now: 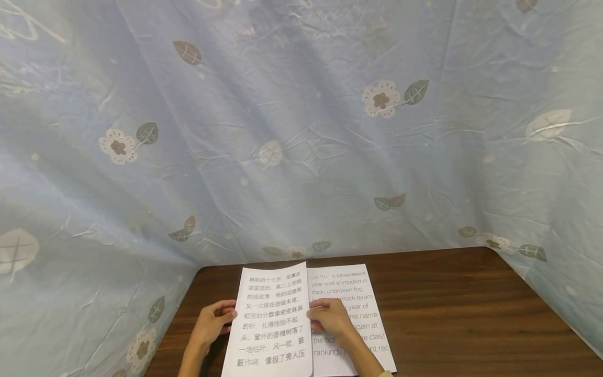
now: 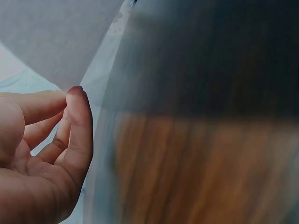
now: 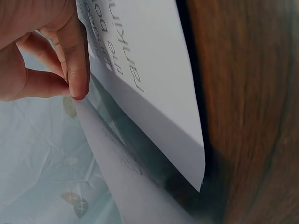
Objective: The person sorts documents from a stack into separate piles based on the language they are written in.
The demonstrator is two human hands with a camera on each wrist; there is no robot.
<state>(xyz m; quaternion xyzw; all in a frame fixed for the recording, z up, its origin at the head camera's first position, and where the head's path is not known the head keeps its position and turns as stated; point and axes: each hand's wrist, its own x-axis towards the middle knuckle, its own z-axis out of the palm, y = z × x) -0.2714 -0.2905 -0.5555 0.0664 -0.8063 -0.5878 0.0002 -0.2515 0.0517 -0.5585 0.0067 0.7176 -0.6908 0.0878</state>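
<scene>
A white sheet of paper (image 1: 270, 327) printed with Chinese characters is held up by its two side edges. My left hand (image 1: 209, 324) pinches its left edge between thumb and fingers; in the left wrist view the sheet's underside (image 2: 60, 37) runs up from the fingertips. The right edge is pinched by my right hand (image 1: 332, 318). Under that hand lies a second sheet with English text (image 1: 341, 288), partly covered by the hand and the first sheet. From the right wrist, a gap shows between the raised sheet (image 3: 110, 158) and the English sheet (image 3: 154, 79).
Both sheets are at the left part of a dark brown wood-grain table (image 1: 461, 309). A pale blue curtain (image 1: 306, 199) with flowers and leaves hangs behind the table and along its sides. Bare wood stretches right of the papers.
</scene>
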